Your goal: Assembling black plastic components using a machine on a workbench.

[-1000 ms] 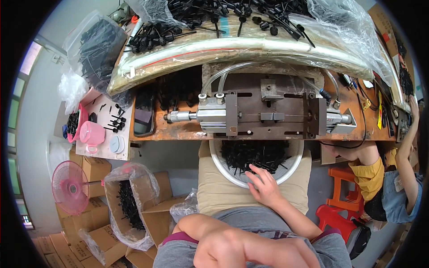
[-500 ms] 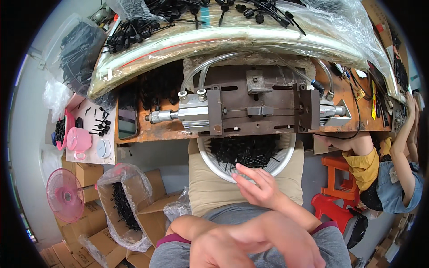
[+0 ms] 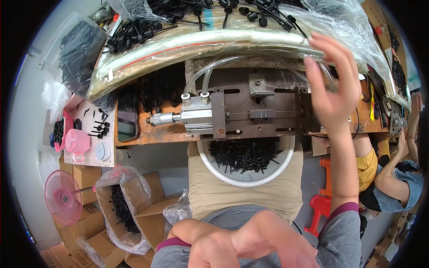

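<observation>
My right hand (image 3: 336,82) is raised over the right end of a brown metal fixture (image 3: 241,124), fingers apart and nothing seen in them. Its fingertips come near the edge of a plastic-wrapped bundle (image 3: 250,38) with black stemmed plastic parts (image 3: 134,33) lying on top. Close to the camera, my left hand (image 3: 270,234) bends across my lap; its fingers run off the lower edge, so their grip is hidden. A white basket (image 3: 250,182) of black parts (image 3: 246,154) rests on my lap, below the fixture.
An air cylinder (image 3: 196,117) with clear hoses (image 3: 196,77) sits at the fixture's left. Leftward are a pink cup (image 3: 77,142), a pink fan (image 3: 64,197) and a plastic-lined carton (image 3: 106,201). A red stool (image 3: 318,212) and a seated co-worker (image 3: 393,183) are at right.
My right hand has gone from above the lap basket up and to the right, over the fixture's right end. My left hand stays nearly in place.
</observation>
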Available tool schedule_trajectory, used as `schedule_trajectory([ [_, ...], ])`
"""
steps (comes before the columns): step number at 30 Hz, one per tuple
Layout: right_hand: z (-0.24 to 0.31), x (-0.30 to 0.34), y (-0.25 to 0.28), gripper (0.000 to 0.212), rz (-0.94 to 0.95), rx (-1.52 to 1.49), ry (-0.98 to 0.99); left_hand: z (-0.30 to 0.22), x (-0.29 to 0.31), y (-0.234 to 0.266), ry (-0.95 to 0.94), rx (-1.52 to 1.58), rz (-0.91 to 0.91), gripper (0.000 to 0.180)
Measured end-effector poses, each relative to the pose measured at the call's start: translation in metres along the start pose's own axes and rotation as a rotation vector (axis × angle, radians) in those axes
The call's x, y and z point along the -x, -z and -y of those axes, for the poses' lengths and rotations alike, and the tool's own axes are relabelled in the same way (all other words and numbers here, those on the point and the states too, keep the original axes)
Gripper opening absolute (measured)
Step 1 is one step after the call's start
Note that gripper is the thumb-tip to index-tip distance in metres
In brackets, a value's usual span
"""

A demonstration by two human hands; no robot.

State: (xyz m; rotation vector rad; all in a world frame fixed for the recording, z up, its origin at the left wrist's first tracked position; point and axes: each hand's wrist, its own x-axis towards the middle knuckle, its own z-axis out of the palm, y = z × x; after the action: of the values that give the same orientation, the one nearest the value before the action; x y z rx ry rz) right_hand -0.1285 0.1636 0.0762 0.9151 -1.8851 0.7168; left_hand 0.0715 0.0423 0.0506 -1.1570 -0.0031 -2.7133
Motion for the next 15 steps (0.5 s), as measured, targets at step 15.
schedule_trajectory([
  [15, -0.085, -0.069, -0.048, 0.024, 0.422, 0.131, -0.484, -0.055, -0.037, 0.025, 0.367, -0.471, -0.469, 0.045],
])
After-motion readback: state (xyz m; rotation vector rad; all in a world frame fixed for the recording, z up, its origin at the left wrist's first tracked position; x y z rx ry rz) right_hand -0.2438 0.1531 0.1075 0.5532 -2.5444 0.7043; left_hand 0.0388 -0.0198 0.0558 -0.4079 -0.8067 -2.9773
